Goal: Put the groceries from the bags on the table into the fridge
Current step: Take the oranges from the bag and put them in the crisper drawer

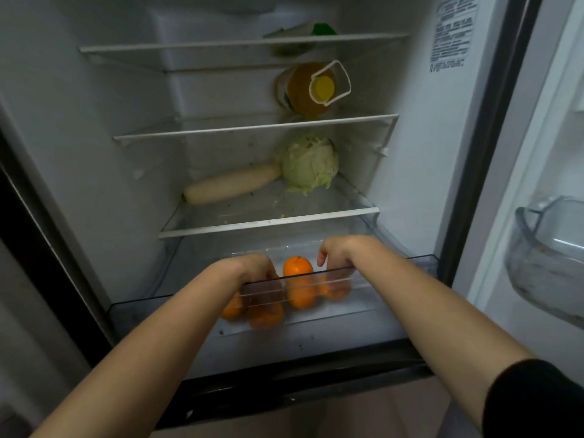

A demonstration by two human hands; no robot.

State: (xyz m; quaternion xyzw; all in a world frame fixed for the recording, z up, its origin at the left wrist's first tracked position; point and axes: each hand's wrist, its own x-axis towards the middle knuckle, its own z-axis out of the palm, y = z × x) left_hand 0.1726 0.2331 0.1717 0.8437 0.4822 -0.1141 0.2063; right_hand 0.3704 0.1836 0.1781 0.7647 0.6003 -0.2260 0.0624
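Note:
The fridge stands open and both my hands reach down into its clear crisper drawer [354, 306] at the bottom. My left hand [256, 268] dips behind the drawer's front wall, fingers curled over an orange [267, 314] seen blurred through the plastic. My right hand [338, 252] hangs over the rim with its thumb down, and its fingers curl onto another orange [335, 287]. Between the hands a loose orange [297, 267] lies in the drawer, with one more [232, 309] at the left.
A cabbage [309, 164] and a white radish [232, 184] lie on the shelf above the drawer. An oil bottle [303, 90] stands one shelf higher, something green [324, 28] on the top shelf. The open door's clear bin [546, 257] is at the right.

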